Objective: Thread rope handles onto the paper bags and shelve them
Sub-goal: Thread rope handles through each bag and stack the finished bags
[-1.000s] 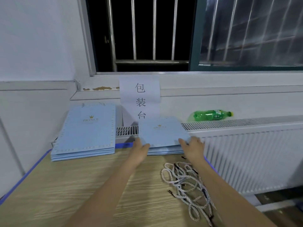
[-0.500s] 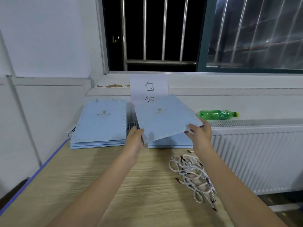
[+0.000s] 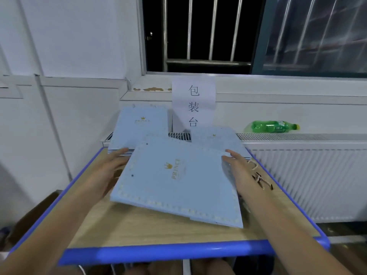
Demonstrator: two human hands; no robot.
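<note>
A flat light-blue paper bag (image 3: 178, 181) with a gold crown logo lies turned at an angle on the middle of the wooden table (image 3: 139, 229). My left hand (image 3: 111, 167) touches its left edge with straight fingers. My right hand (image 3: 236, 167) rests with straight fingers on its right edge. A bundle of white-and-black rope handles (image 3: 260, 177) lies on the table just right of my right wrist, mostly hidden by my arm. Two stacks of the same bags sit at the back: the left stack (image 3: 139, 128) and the right stack (image 3: 220, 137).
A paper sign (image 3: 193, 104) hangs on the wall behind the stacks, under a barred window. A green bottle (image 3: 272, 127) lies on top of the white radiator (image 3: 307, 175) at the right. The table's blue rim (image 3: 158, 252) runs along the near edge.
The bag, lifted off the right stack by both hands, has come toward me, turned and gone down flat on the table. My fingers have straightened. The view has tilted down.
</note>
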